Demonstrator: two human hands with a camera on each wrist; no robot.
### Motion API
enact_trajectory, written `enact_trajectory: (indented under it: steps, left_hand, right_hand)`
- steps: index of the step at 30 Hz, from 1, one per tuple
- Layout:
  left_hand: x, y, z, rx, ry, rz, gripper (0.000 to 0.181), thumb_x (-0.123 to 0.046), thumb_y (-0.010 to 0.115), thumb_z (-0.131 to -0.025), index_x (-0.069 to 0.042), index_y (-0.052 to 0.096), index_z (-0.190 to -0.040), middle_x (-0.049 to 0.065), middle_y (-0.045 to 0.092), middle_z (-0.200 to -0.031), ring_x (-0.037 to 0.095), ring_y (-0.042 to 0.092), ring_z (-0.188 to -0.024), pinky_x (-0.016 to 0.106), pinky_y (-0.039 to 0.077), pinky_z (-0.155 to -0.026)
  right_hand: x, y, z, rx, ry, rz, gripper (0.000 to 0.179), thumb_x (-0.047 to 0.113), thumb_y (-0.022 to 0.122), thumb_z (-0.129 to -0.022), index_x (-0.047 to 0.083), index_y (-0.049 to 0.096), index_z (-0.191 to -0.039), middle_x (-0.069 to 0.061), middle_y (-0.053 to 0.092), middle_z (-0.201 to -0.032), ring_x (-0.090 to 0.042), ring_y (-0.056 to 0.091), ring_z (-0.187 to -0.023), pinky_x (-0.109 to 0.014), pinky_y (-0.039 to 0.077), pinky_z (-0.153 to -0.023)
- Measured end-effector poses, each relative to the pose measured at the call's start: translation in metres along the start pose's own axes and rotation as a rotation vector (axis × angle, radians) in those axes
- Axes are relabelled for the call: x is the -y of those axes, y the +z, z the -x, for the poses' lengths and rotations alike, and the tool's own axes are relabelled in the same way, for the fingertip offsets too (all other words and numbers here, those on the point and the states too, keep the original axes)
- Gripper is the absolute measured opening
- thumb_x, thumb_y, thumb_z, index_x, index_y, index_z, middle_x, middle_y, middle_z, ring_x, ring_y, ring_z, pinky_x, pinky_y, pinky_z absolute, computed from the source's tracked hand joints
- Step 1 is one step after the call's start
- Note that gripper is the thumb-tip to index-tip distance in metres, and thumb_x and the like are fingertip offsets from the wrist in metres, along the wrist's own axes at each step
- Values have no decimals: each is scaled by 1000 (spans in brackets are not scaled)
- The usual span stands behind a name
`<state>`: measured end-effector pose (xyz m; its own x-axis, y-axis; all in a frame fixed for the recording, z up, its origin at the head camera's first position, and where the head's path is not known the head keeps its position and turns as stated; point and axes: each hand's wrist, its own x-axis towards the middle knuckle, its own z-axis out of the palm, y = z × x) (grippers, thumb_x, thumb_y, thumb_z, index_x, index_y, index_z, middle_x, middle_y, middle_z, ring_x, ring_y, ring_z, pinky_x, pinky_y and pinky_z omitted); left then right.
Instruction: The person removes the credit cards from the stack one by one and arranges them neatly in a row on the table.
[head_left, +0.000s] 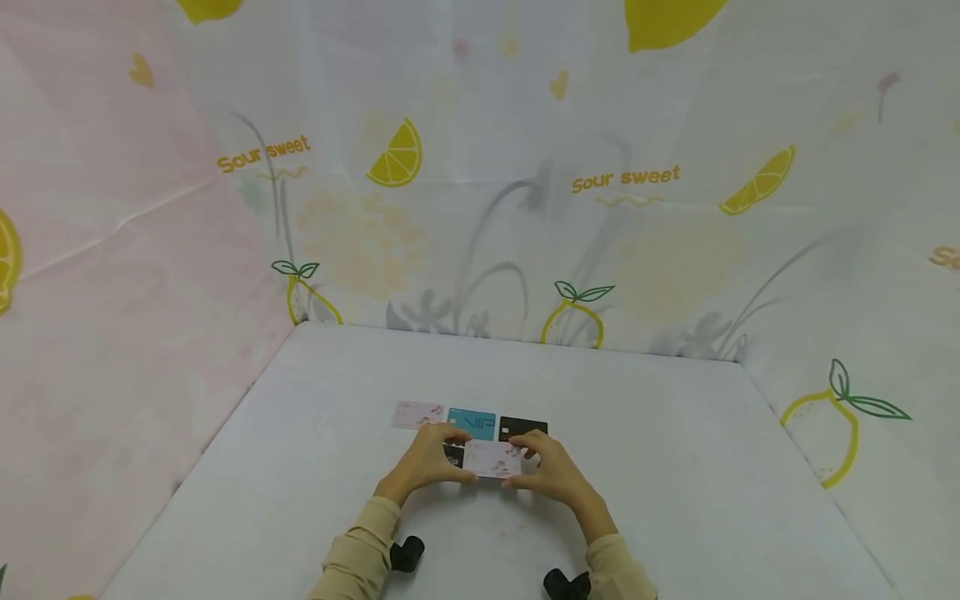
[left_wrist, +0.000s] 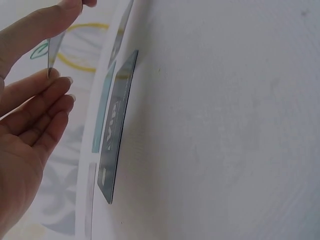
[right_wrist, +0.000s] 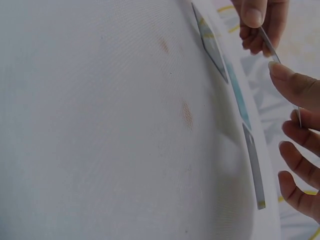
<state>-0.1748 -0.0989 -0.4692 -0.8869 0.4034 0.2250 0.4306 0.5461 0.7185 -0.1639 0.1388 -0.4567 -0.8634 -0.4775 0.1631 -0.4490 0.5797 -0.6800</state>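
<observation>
A pale pink card (head_left: 491, 458) with a flower print is held up between both hands. My left hand (head_left: 425, 460) pinches its left end between thumb and fingers. At the opposite end, my right hand (head_left: 553, 471) pinches the card likewise. Seen edge-on in the right wrist view, the held card (right_wrist: 270, 46) is a thin strip above the tabletop. Behind the left fingers lies a black VIP card (left_wrist: 116, 130), partly covered in the head view. Beyond it are a blue VIP card (head_left: 471, 423) and another black card (head_left: 523, 427), which the right fingers partly overlap.
Another pale pink card (head_left: 417, 414) lies at the left end of the back row on the white table (head_left: 637, 442). A lemon-printed sheet (head_left: 480, 233) hangs behind the table and at its sides. Black wrist cameras (head_left: 407, 554) sit under the beige sleeves (head_left: 363, 542).
</observation>
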Motion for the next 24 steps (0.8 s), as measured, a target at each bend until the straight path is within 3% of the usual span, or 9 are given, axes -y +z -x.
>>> enact_trajectory:
  steps: [24]
  left_hand:
    - [-16, 20, -13, 13, 67, 14, 56, -25, 88, -60, 4, 67, -104, 12, 67, -98, 26, 62, -92, 39, 51, -81]
  right_hand:
    - [-13, -22, 17, -15, 60, -13, 62, 24, 84, -68, -4, 61, -117, -10, 60, -106, -28, 57, -91, -30, 47, -70]
